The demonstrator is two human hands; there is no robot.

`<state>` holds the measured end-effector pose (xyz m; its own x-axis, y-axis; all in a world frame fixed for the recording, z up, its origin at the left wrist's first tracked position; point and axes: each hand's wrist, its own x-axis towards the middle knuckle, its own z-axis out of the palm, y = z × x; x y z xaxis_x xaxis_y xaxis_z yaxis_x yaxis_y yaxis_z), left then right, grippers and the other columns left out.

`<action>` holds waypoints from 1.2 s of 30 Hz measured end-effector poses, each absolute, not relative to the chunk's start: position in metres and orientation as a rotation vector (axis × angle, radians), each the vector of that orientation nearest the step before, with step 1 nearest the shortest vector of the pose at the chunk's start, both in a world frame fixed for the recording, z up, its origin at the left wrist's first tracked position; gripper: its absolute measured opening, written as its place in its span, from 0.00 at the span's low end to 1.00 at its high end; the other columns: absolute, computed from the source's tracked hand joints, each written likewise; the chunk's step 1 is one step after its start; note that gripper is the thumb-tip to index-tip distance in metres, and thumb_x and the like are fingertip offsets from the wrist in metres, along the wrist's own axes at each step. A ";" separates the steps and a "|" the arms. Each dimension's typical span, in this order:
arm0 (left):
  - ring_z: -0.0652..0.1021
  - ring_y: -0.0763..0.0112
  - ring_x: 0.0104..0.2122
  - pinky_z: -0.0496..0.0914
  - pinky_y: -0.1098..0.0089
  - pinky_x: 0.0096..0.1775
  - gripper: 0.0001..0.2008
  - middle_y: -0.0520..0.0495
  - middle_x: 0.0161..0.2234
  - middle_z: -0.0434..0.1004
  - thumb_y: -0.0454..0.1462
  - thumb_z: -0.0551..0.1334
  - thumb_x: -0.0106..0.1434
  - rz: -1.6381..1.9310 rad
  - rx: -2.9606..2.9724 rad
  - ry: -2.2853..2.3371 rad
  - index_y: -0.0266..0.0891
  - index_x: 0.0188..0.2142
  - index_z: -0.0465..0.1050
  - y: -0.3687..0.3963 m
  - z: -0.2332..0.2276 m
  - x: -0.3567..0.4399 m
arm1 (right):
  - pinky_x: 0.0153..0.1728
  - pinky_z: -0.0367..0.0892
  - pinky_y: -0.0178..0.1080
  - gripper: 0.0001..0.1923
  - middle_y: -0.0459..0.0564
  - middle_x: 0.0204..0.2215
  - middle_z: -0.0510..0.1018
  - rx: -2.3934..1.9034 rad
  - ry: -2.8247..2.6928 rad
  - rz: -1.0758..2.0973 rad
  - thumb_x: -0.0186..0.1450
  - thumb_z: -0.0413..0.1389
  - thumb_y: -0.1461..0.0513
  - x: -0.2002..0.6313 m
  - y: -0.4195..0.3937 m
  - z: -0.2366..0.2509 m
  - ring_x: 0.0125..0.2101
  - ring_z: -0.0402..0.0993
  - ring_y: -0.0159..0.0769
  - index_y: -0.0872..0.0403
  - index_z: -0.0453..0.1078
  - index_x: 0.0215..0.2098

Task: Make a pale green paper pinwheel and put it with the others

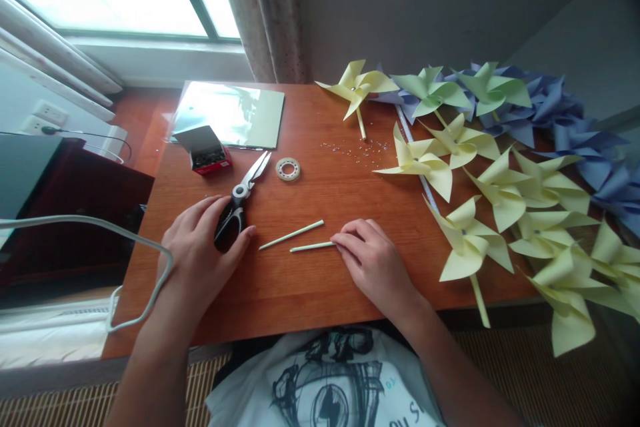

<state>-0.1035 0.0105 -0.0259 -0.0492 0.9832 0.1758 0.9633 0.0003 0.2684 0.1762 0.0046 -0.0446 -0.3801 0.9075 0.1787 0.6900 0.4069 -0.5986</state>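
Note:
My left hand (200, 247) rests on the black handles of a pair of scissors (243, 195) lying on the wooden table (300, 287), blades pointing away. My right hand (370, 257) has its fingertips on the right end of a pale yellow paper stick (311, 247). A second paper stick (291, 235) lies loose just above it, between my hands.
A roll of tape (288, 169) and a small red box of pins (206, 150) sit beyond the scissors, with a sheet of pale green paper (235, 113) behind. Several yellow pinwheels (470, 247), green and blue ones (570, 120) crowd the table's right side. Tiny scraps (355, 147) lie mid-table.

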 end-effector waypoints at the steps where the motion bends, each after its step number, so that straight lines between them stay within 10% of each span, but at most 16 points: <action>1: 0.73 0.47 0.57 0.66 0.50 0.59 0.25 0.36 0.57 0.73 0.48 0.62 0.65 0.483 2.125 2.175 0.39 0.58 0.68 0.011 -0.026 -0.102 | 0.45 0.74 0.44 0.13 0.52 0.39 0.78 -1.358 -2.182 0.595 0.67 0.55 0.71 0.176 0.005 -0.045 0.41 0.73 0.41 0.50 0.78 0.41; 7: 0.69 0.46 0.61 0.62 0.50 0.62 0.23 0.35 0.61 0.67 0.43 0.62 0.67 0.660 2.185 2.180 0.41 0.60 0.67 0.003 -0.022 -0.076 | 0.45 0.74 0.43 0.13 0.52 0.39 0.78 -1.351 -2.174 0.624 0.68 0.55 0.71 0.177 0.004 -0.044 0.41 0.72 0.41 0.51 0.78 0.42; 22: 0.77 0.62 0.34 0.66 0.65 0.33 0.10 0.46 0.36 0.77 0.37 0.54 0.72 0.262 2.418 1.821 0.41 0.42 0.75 0.003 -0.024 -0.030 | 0.46 0.75 0.44 0.13 0.53 0.44 0.78 -1.348 -2.174 0.559 0.69 0.55 0.70 0.166 0.018 -0.046 0.45 0.72 0.42 0.49 0.80 0.43; 36: 0.71 0.43 0.54 0.66 0.48 0.53 0.19 0.37 0.54 0.71 0.45 0.60 0.67 0.446 2.163 2.259 0.45 0.56 0.70 0.007 -0.021 -0.083 | 0.47 0.74 0.42 0.13 0.52 0.43 0.78 -1.361 -2.150 0.556 0.69 0.55 0.70 0.154 0.024 -0.046 0.44 0.72 0.41 0.50 0.80 0.45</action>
